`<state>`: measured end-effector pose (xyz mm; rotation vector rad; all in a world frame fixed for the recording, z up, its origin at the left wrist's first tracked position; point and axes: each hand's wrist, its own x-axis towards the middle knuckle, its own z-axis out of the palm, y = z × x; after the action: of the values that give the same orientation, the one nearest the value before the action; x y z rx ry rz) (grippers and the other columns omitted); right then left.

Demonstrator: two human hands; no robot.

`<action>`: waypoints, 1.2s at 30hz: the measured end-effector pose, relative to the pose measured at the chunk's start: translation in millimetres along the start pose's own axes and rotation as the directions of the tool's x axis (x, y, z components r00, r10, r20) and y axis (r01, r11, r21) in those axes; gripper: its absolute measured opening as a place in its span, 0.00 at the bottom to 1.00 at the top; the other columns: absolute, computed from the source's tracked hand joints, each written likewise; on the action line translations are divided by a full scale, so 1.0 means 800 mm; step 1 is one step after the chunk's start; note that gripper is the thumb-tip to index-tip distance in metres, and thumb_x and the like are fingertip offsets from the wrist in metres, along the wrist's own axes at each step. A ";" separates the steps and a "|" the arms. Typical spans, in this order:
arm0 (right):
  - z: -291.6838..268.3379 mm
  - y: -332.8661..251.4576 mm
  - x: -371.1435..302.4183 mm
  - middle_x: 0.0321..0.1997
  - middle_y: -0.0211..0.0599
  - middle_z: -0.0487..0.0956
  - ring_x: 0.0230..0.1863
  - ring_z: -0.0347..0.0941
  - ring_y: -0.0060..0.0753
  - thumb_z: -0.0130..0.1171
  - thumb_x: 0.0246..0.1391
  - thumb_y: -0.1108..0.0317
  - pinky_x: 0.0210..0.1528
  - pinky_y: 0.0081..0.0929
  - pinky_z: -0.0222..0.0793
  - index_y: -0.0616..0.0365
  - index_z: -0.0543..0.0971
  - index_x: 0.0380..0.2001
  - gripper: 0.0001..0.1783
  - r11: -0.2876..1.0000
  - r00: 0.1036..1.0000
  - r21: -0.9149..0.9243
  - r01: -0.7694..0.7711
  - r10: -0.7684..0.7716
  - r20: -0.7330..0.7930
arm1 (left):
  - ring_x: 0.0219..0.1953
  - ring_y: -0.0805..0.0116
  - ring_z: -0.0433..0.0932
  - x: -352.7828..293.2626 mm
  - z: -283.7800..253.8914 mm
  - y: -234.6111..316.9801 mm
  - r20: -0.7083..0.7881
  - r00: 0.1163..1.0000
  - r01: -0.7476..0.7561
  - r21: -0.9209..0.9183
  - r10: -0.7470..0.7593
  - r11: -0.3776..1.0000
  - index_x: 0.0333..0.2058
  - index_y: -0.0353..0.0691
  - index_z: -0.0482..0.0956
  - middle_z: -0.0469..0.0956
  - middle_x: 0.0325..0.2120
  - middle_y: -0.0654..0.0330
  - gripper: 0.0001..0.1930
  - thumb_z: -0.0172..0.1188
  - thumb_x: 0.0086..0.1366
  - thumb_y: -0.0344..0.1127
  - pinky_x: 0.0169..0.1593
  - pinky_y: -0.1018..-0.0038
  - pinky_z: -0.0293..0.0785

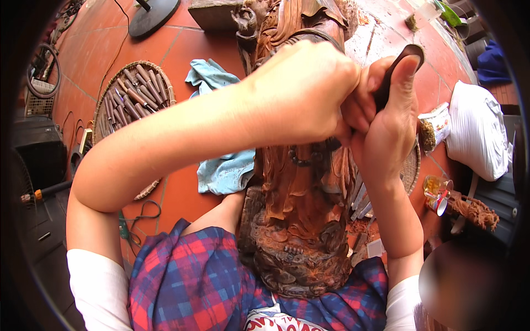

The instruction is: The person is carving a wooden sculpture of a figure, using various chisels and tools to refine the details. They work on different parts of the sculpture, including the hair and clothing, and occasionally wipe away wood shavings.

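Note:
A carved brown wooden statue (298, 220) leans upright between my legs, its base at my lap. Above its upper part my two hands meet. My right hand (389, 118), thumb pointing up, is closed on a dark curled strip that looks like sandpaper (413, 51). The strip bends behind and over the thumb. My left hand (312, 91) reaches across from the left as a fist, back toward me, its knuckles against the fingers of my right hand. Whatever lies inside the left fist is hidden.
At left, a round woven basket (171, 91) holds several wood-handled carving tools (138, 91). A light blue cloth (226, 168) lies beside the statue. On the right are a white sack (477, 132), a glass of amber liquid (436, 187) and a small carved wooden piece (475, 212).

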<state>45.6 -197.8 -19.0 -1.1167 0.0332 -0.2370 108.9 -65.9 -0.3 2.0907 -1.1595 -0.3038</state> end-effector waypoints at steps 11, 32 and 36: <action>0.012 -0.002 0.024 0.13 0.23 0.60 0.12 0.52 0.14 0.41 0.68 0.41 0.13 0.16 0.45 0.55 0.68 0.26 0.28 0.993 0.999 0.117 0.034 -0.036 0.021 | 0.34 0.51 0.82 0.013 -0.016 -0.015 -0.041 0.994 -0.096 0.152 0.103 0.984 0.31 0.36 0.74 0.81 0.27 0.52 0.18 0.73 0.43 0.35 0.38 0.62 0.77; 0.011 -0.002 0.020 0.11 0.22 0.61 0.10 0.51 0.12 0.43 0.68 0.44 0.13 0.15 0.45 0.55 0.70 0.23 0.28 0.999 0.993 0.008 -0.038 0.037 0.115 | 0.32 0.45 0.80 -0.015 -0.004 -0.006 -0.118 0.992 -0.027 0.093 0.038 0.995 0.35 0.35 0.73 0.79 0.26 0.47 0.21 0.72 0.47 0.37 0.36 0.58 0.75; 0.017 -0.001 0.031 0.11 0.22 0.61 0.11 0.52 0.12 0.44 0.68 0.44 0.13 0.15 0.45 0.55 0.70 0.22 0.28 1.000 0.997 0.017 -0.001 0.000 0.076 | 0.33 0.45 0.80 -0.002 -0.012 -0.020 -0.147 0.979 -0.116 0.166 0.141 0.979 0.40 0.35 0.72 0.79 0.26 0.46 0.22 0.71 0.48 0.35 0.36 0.58 0.76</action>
<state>71.6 -191.5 -9.9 -1.1078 -0.0363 -0.1935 123.4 -54.5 -4.4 2.1188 -1.2501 0.0156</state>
